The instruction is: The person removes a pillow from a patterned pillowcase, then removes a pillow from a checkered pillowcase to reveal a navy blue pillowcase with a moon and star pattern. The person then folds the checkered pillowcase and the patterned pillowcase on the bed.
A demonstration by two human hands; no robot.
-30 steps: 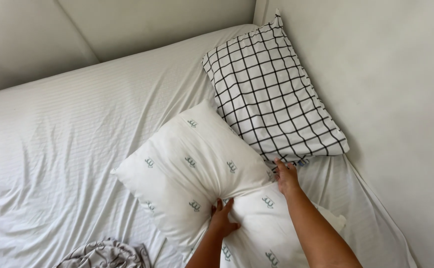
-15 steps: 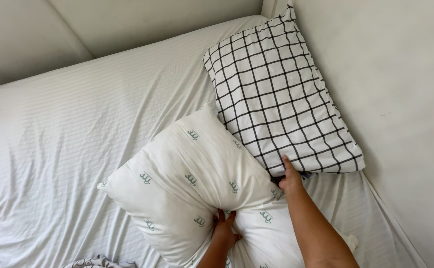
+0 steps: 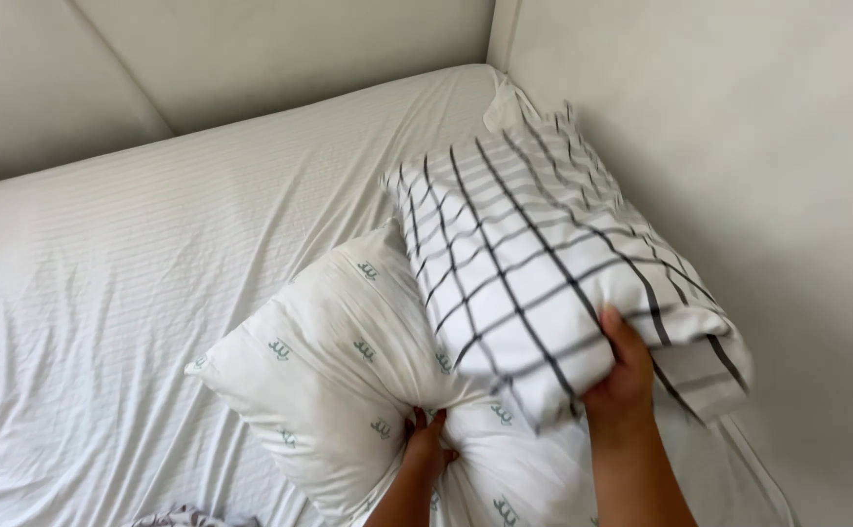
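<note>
1. Pillows are what we have in both hands: our right hand (image 3: 625, 376) clamps the near edge of the white pillow with the black grid pattern (image 3: 534, 283), fingers curled over its top and the rest of the hand under it, and lifts that end so the pillow tilts up off the bed.
2. Our left hand (image 3: 426, 444) is closed in a fist on a bunched fold of the plump white pillow printed with small green motifs (image 3: 339, 371), which lies just left of the checked pillow and partly under its lower corner.
3. Both pillows rest on the white striped bed sheet (image 3: 134, 263); the checked pillow sits against the pale wall (image 3: 739, 146) in the corner, its far end still on the mattress.
4. We judge the checked pillow light and very soft: it sags and folds around our right hand, so a grip at one edge lets the rest droop.
5. A hold deep into the filling, or one at each short end, would carry it more evenly; the cotton cover looks dry and not slippery.
6. Left of the checked pillow, at the bottom edge of the view, a scrap of grey patterned cloth (image 3: 187, 517) shows.
</note>
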